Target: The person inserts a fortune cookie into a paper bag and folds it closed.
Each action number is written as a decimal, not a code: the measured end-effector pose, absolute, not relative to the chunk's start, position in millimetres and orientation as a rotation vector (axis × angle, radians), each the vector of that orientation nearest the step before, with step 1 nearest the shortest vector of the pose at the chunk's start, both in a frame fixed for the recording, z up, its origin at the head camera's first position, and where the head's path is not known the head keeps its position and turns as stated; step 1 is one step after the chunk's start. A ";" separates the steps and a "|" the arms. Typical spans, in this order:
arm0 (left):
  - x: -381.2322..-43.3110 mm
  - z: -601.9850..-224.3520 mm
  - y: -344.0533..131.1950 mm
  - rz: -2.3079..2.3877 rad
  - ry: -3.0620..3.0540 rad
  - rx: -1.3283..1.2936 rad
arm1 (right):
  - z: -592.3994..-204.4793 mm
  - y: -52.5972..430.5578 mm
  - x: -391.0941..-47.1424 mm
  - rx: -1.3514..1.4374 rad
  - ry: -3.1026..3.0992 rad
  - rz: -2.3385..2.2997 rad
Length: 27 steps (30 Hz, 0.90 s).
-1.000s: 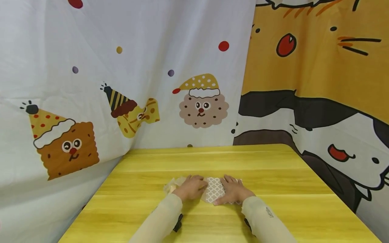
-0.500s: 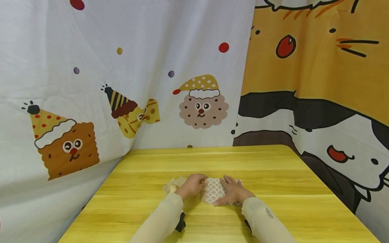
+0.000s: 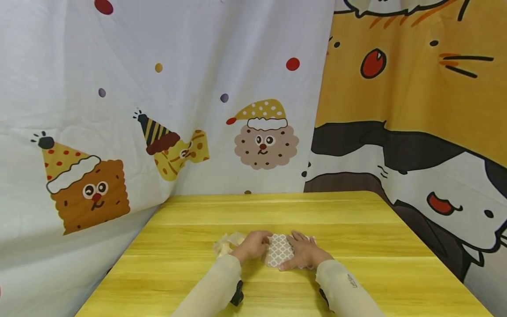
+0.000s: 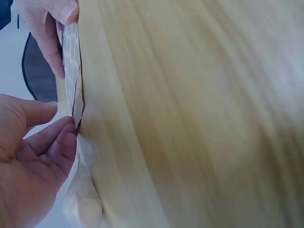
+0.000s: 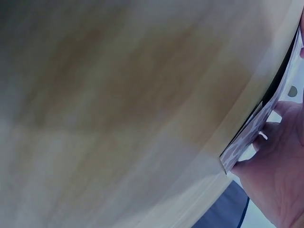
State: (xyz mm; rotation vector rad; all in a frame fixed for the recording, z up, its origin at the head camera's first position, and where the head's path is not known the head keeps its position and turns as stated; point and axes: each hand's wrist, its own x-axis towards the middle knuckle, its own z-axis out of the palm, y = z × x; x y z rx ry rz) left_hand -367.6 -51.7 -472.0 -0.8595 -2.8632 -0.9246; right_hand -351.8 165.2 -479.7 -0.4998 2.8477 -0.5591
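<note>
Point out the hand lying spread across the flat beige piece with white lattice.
The person's right hand, its fingers spread over the flat beige piece with white lattice; the left hand has bent fingers at its left edge.

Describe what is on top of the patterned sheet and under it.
The right hand rests on top of the patterned sheet, hiding part of its pattern. Underneath, the right wrist view shows a dark strip along its edge, gap or material unclear; the rest is covered.

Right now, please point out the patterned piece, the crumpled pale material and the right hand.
Patterned piece [image 3: 279,251], head view, uncovered printed face.
Crumpled pale material [image 3: 224,246], head view, its visible middle.
Right hand [image 3: 304,253], head view, its back.
</note>
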 end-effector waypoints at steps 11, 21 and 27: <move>-368.5 -476.5 -50.4 -0.952 -2.889 -0.840 | -480.8 166.1 -352.5 -0.520 2.839 -0.565; -365.3 -471.7 -52.1 -0.281 -2.859 -0.916 | -480.3 170.0 -351.8 -0.543 2.838 -0.593; -366.1 -475.3 -56.8 -0.127 -2.753 -1.029 | -479.3 168.9 -353.4 -0.505 2.826 -0.595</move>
